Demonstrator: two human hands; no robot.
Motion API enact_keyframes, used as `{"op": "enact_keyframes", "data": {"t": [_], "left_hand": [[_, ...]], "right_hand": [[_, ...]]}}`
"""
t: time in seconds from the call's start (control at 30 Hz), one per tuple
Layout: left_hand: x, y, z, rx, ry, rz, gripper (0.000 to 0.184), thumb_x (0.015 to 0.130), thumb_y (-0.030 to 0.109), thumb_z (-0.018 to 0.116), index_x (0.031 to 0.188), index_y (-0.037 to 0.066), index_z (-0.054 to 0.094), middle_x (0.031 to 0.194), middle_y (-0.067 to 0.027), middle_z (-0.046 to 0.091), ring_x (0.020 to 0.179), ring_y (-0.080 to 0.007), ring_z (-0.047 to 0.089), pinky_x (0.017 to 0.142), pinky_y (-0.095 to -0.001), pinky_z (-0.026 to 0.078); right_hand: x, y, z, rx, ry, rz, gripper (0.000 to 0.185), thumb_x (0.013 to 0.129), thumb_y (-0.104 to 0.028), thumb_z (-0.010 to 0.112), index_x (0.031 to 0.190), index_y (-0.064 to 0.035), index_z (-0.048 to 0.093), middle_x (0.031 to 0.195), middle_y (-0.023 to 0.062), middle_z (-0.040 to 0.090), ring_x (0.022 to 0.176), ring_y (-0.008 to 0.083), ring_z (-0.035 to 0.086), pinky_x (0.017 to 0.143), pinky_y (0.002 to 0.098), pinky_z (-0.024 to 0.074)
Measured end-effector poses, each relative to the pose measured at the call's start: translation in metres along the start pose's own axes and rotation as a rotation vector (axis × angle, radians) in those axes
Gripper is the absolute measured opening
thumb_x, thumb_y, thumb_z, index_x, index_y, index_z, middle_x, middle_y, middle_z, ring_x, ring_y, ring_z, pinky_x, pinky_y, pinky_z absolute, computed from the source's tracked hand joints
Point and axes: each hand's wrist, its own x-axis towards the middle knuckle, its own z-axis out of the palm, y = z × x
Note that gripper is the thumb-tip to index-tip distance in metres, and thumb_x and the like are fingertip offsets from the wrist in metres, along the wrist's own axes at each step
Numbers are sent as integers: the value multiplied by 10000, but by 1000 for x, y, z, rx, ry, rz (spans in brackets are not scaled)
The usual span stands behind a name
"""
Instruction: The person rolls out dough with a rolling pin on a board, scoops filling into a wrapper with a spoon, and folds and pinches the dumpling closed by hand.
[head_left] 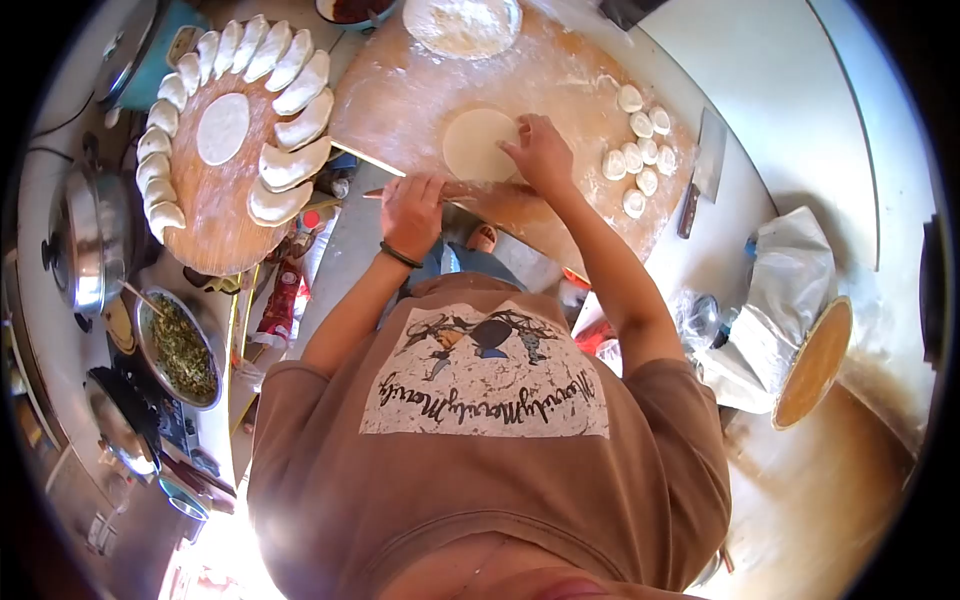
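Observation:
A round, flat dough wrapper [474,146] lies on the floured wooden board. My right hand [545,158] is at its right edge, fingers curled and closed on the rim. A wooden rolling pin [470,190] lies along the board's near edge, just below the wrapper. My left hand [411,214] is wrapped round the pin's left part, one tapered tip sticking out past it. The pin's other end runs behind my right wrist and is partly hidden.
Folded dumplings [291,165] ring a round wooden board [215,245] at left, around another flat wrapper [223,129]. Several small dough pieces [632,157] and a cleaver [709,155] are at right. A flour bowl [462,25] stands behind; a bowl of chopped filling [182,350] is lower left.

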Motion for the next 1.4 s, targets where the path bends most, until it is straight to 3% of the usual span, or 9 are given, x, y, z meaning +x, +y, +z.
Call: {"op": "enact_keyframes", "data": {"t": [0.07, 0.23, 0.37, 0.53, 0.83, 0.97, 1.03, 1.23, 1.4], "left_hand": [[-12, 2, 0, -13, -39, 21, 346, 792, 152, 669, 1132, 90, 643, 1118, -71, 653, 1113, -279, 606, 986, -443, 431], [-31, -12, 1, -110, 8, 57, 395, 775, 165, 652, 1155, 58, 649, 1134, -94, 649, 1124, -278, 602, 1016, -442, 425], [-37, -20, 0, -132, 13, 104, 470, 749, 198, 645, 1180, 9, 654, 1141, -112, 652, 1126, -269, 604, 1024, -427, 428], [-48, -24, -8, -185, 10, 95, 438, 767, 201, 626, 1159, 11, 664, 1137, -118, 654, 1117, -272, 606, 1027, -417, 428], [-50, -39, -12, -247, 21, 113, 352, 796, 96, 633, 1145, 62, 667, 1113, -82, 652, 1099, -275, 619, 1032, -439, 441], [-48, -45, -18, -247, 14, 130, 343, 804, 101, 633, 1144, 60, 662, 1120, -84, 647, 1108, -279, 618, 1035, -442, 438], [-47, -47, -18, -253, 17, 138, 340, 804, 101, 638, 1141, 60, 662, 1118, -85, 646, 1110, -277, 617, 1035, -442, 439], [-43, -50, -22, -326, 60, 98, 319, 764, 64, 644, 1083, 65, 648, 1070, -99, 657, 1080, -295, 626, 1019, -459, 442], [-34, -50, -31, -338, -12, 76, 321, 746, 51, 652, 1066, 77, 642, 1037, -105, 666, 1044, -313, 636, 968, -470, 456]], "right_hand": [[18, -8, 25, -165, 232, -64, 475, 771, -415, 828, 1074, -70, 704, 997, 122, 731, 919, 300, 708, 767, 426, 547], [58, -18, 4, -150, -455, 203, 534, 724, -399, 846, 1123, -81, 688, 1072, 136, 738, 988, 336, 712, 806, 446, 558], [42, -16, 12, -169, -117, 17, 411, 723, -391, 842, 916, -60, 694, 983, 137, 752, 918, 330, 721, 762, 446, 555], [46, -19, 18, -118, -465, 188, 414, 740, -382, 842, 865, -56, 619, 849, 148, 730, 866, 345, 711, 726, 453, 535], [21, -132, -38, 176, -27, -469, 200, 927, -183, 693, 1068, -43, 719, 856, 195, 723, 684, 335, 690, 653, 387, 533], [26, -238, -64, 592, -143, -380, 225, 964, -164, 687, 1115, 0, 710, 876, 108, 754, 734, 118, 696, 607, 283, 528], [46, -273, -52, 697, -63, -539, 227, 948, -151, 705, 1117, 0, 712, 897, 92, 756, 721, 106, 683, 589, 272, 529], [88, -285, 23, 845, -214, -143, 200, 983, -57, 616, 1146, 50, 663, 900, 146, 722, 666, 205, 716, 574, 311, 612], [57, -218, 19, 650, 118, -274, 201, 973, -78, 624, 1124, 43, 677, 892, 124, 734, 694, 183, 730, 618, 293, 572]]}}
